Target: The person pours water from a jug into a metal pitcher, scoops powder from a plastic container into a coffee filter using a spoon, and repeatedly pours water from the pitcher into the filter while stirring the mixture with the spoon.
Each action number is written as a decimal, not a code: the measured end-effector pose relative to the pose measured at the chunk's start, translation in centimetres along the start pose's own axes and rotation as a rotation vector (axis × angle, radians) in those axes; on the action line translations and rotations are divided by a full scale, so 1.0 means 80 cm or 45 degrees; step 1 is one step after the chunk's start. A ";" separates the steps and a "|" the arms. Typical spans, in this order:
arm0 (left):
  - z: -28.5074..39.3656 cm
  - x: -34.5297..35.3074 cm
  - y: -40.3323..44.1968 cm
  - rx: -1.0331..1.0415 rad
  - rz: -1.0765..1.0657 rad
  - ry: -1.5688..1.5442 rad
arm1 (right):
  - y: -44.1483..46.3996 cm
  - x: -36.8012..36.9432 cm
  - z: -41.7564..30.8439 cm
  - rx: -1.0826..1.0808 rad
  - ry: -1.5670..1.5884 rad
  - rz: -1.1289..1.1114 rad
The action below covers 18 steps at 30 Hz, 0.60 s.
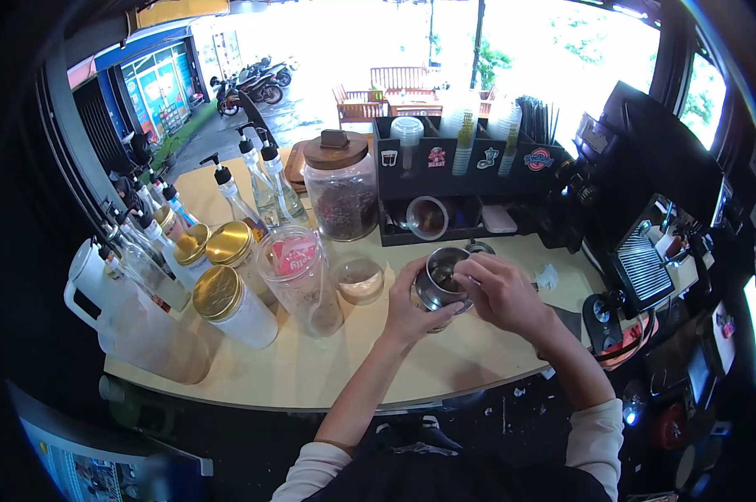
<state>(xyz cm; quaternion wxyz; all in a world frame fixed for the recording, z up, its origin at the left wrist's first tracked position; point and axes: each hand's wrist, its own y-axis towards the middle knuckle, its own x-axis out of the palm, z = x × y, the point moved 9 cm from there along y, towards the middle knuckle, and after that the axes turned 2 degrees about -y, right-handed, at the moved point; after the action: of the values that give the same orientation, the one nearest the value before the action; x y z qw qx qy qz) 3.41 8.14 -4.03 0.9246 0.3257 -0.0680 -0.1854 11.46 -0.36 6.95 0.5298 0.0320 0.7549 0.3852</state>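
A small stainless steel cup (435,290) is above the front middle of the counter, its open top facing me. My left hand (408,311) wraps round its left and near side, the thumb along the bottom. At the cup's right rim, the fingers of my right hand (505,294) are pinched together over the opening. What they hold, if anything, is hidden by the fingers. Left of the cup stands a low clear glass (360,281). Beside that is a tall clear container (307,284) with a pink packet (296,253) inside.
Gold-lidded jars (236,305), a large plastic jug (148,335) and several pump bottles (236,197) crowd the left. A wooden-lidded glass jar (340,188) and a black cup organizer (470,167) stand behind. An espresso machine (646,251) is at right.
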 end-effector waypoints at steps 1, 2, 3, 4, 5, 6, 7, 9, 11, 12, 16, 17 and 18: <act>0.000 0.001 0.000 -0.039 -0.047 0.024 | 0.000 -0.001 -0.004 -0.041 0.078 -0.009; 0.002 0.003 0.003 -0.076 -0.093 0.049 | 0.001 -0.003 -0.002 -0.053 0.079 -0.005; 0.008 0.001 0.004 -0.071 -0.085 0.055 | 0.002 -0.005 0.004 -0.024 0.041 0.000; 0.012 0.001 0.004 -0.099 -0.094 0.146 | 0.001 -0.006 0.010 0.009 0.008 0.002; 0.016 0.002 0.002 -0.130 -0.101 0.238 | -0.001 -0.008 0.021 0.082 0.045 0.017; 0.026 0.004 0.001 -0.133 -0.094 0.250 | -0.003 -0.010 0.022 0.074 0.058 0.018; 0.041 0.005 0.001 -0.071 -0.048 0.355 | -0.006 -0.008 0.022 0.066 0.210 -0.002; 0.055 0.012 0.001 -0.016 0.013 0.475 | -0.008 -0.009 0.025 0.044 0.379 -0.030; 0.063 0.012 0.001 0.022 0.158 0.591 | -0.008 -0.013 0.020 -0.103 0.245 -0.033; 0.062 0.012 0.000 0.009 0.172 0.608 | -0.010 -0.010 0.025 -0.114 0.266 -0.040; 0.054 0.013 0.005 -0.045 0.181 0.694 | -0.020 -0.004 0.051 0.068 0.426 -0.050; 0.053 0.014 0.006 -0.055 0.141 0.690 | -0.023 -0.007 0.046 -0.004 0.444 -0.028; 0.054 0.013 0.007 -0.058 0.144 0.701 | -0.026 -0.009 0.041 -0.075 0.460 -0.004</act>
<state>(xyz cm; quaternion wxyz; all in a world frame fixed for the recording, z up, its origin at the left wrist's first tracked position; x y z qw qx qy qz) 3.47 5.67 -0.31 0.9243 0.3386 0.1719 -0.0395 15.26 -0.34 5.79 0.3868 -0.0544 0.8263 0.4057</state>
